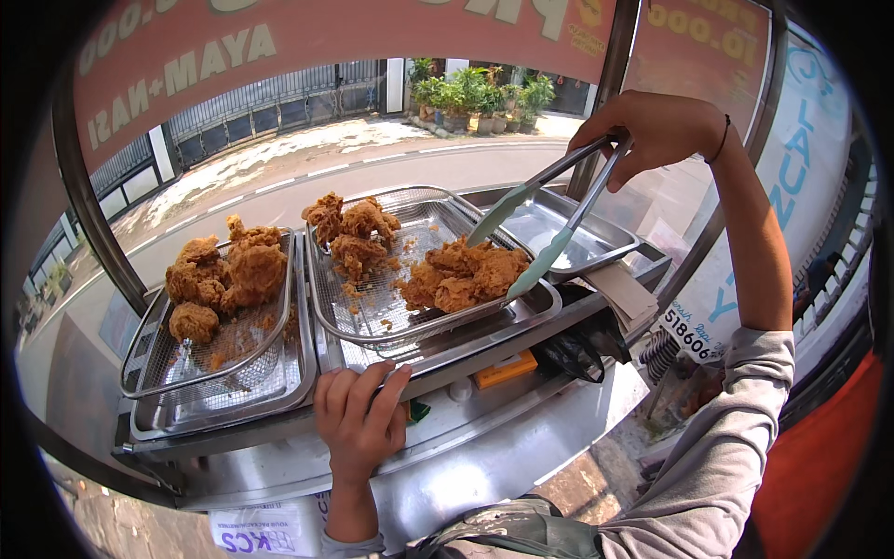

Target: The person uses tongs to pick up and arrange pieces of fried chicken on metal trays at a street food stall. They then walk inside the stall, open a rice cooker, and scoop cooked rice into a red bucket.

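Note:
My right hand [649, 133] is raised at the upper right, closed on the handle end of metal tongs [594, 185] with pale green tips. The tips straddle pieces of fried chicken [464, 276] at the right of the middle wire mesh basket [419, 335]; whether they pinch the chicken, I cannot tell. More fried chicken [353, 234] lies at that basket's left, among crumbs. My left hand [360, 412] rests with its fingertips on the front edge of the metal tray [436, 363] beneath the basket. Further left, another mesh basket [276, 342] holds larger fried chicken pieces [227, 276].
A metal tray [587, 234] sits at the back right, with brown paper [625, 297] beside it. Below the upper ledge are an orange box [504, 369] and a black plastic bag [576, 349]. Metal posts [105, 216] and a red banner [335, 56] frame the cart.

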A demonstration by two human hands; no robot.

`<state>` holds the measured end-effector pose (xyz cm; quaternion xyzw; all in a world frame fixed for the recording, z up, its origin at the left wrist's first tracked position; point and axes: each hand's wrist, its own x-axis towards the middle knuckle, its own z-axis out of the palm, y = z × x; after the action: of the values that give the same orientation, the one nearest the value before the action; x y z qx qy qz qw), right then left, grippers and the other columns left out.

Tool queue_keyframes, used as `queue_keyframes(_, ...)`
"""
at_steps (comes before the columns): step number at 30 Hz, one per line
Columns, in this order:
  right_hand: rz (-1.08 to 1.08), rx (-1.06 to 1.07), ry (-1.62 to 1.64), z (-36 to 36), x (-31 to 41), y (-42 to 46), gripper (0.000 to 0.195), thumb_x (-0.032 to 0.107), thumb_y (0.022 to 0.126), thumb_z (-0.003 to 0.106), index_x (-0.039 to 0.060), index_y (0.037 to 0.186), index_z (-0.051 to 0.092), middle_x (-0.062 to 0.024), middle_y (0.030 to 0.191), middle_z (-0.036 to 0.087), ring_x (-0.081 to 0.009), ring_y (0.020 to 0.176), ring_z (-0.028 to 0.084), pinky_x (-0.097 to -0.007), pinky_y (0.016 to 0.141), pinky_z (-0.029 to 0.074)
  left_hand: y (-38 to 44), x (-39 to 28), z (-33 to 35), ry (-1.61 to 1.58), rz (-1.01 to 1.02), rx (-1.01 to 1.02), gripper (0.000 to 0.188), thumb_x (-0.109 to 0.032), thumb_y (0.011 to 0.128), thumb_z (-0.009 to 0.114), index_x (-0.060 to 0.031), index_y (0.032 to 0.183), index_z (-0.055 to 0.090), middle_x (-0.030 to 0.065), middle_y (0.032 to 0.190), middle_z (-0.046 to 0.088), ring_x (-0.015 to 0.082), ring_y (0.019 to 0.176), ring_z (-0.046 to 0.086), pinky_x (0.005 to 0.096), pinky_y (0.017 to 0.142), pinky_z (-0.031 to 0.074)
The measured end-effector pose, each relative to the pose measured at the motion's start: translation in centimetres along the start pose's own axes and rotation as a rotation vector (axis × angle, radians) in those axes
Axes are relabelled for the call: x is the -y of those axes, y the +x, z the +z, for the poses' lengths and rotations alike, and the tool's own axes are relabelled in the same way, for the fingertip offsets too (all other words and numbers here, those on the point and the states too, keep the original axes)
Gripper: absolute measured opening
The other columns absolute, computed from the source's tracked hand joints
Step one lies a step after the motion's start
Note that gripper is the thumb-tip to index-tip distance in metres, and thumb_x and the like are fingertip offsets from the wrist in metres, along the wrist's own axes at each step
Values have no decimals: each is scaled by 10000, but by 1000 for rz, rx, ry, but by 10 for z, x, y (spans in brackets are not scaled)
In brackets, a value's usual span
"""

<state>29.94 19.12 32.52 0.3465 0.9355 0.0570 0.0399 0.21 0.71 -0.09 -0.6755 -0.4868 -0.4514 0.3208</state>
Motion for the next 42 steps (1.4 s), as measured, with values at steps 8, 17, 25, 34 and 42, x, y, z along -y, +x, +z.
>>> queue_keyframes(8,31,227,87,7,0,37,670,314,727,906,9,1270,660,-51,840,666,-141,769,610,-316,700,490,1,1,1,31,9,-21,396,-49,726,640,-155,1091,750,14,1112,679,235,1015,558,448,950,467)
queue_keyframes(17,69,312,218,13,-28,39,609,267,752,898,29,1265,672,-3,824,660,-108,753,588,-292,701,467,4,-5,1,-39,-9,-17,400,2,746,632,-135,1114,708,35,1081,677,275,1022,568,478,961,436)
queue_keyframes(25,11,355,230,24,-29,50,603,342,791,879,10,1245,663,-17,866,683,-114,777,582,-299,728,478,-1,-1,1,21,-11,-2,415,10,757,623,-136,1139,695,38,1106,676,274,1046,562,487,990,413)
queue_keyframes(34,-69,185,267,37,-73,37,664,477,826,812,41,1297,645,-30,936,688,-151,818,586,-329,738,467,0,-3,2,24,-6,6,407,11,766,623,-131,1142,691,43,1116,679,285,1049,569,496,999,408)
queue_keyframes(42,19,156,283,49,-86,42,730,569,859,745,46,1350,610,-25,896,671,-132,746,571,-310,664,466,0,-3,0,35,-8,9,401,10,768,624,-129,1138,696,44,1105,678,282,1033,568,489,987,415)
